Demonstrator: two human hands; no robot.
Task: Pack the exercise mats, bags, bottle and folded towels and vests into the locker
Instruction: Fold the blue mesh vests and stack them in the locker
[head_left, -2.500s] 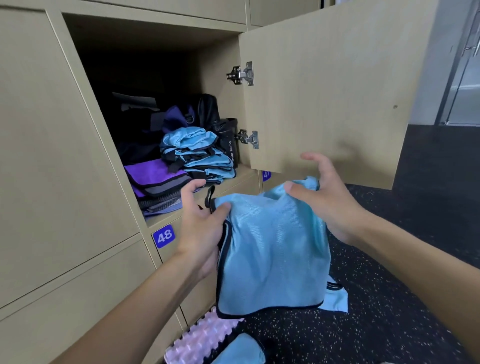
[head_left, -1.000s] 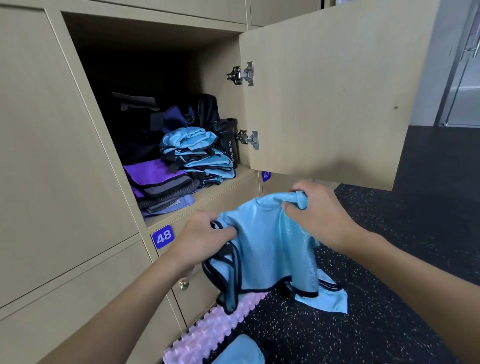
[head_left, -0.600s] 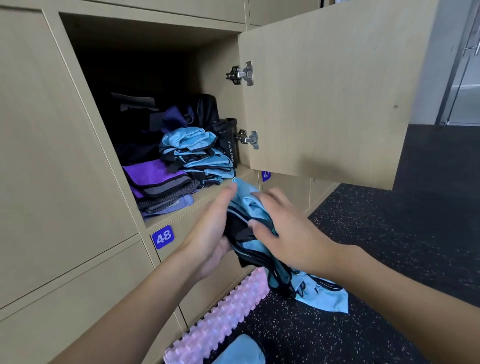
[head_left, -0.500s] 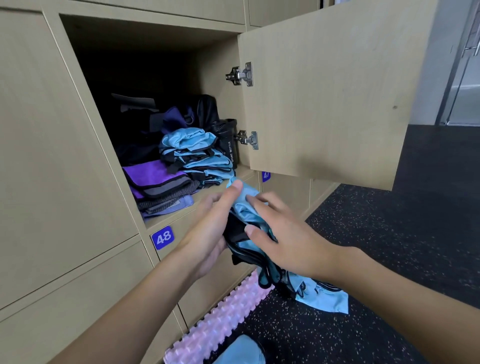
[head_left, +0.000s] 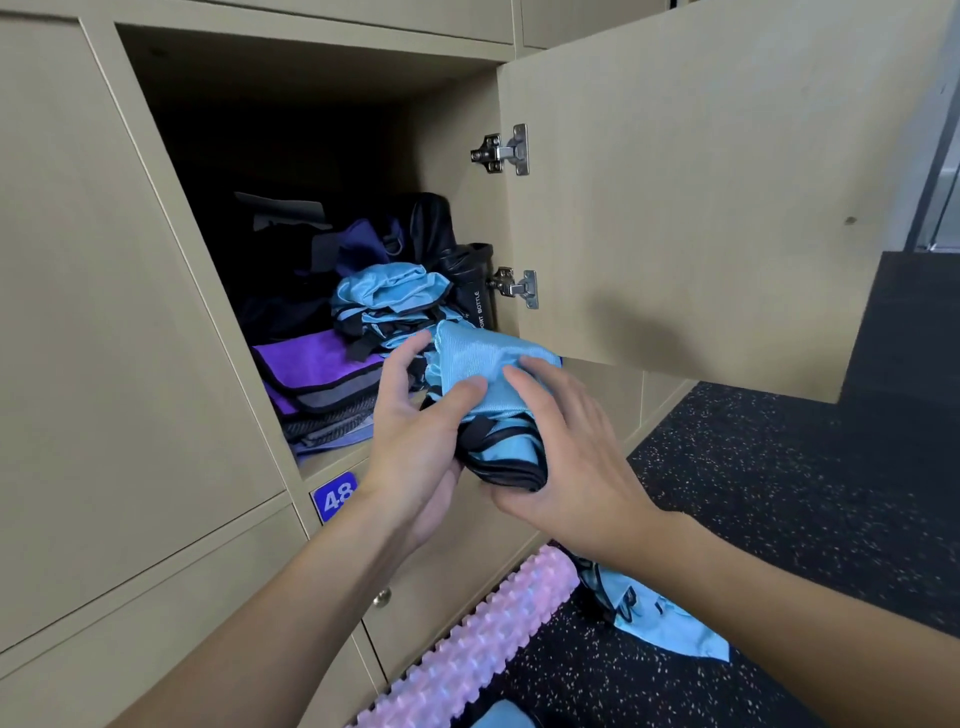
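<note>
I hold a folded light-blue vest (head_left: 480, 371) with black trim between both hands, just in front of the open locker (head_left: 291, 67). My left hand (head_left: 415, 436) grips it from the left, thumb on top. My right hand (head_left: 569, 457) lies over its right side, thumb under the lower fold. Inside the locker sit a stack of blue vests (head_left: 389, 293), folded purple and grey towels (head_left: 317, 371), a black bottle (head_left: 475, 291) at the right wall and dark bags (head_left: 358, 241) at the back.
The locker door (head_left: 701, 182) stands open to the right, above my right arm. On the dark speckled floor lie a pink ridged roller (head_left: 467, 654) and another blue vest (head_left: 667, 621). A blue plate numbered 48 (head_left: 335, 496) sits below the shelf edge.
The vest hung unfolded between my hands; I have bunched it into a compact fold and raised it to the locker's shelf edge, near the blue stack.
</note>
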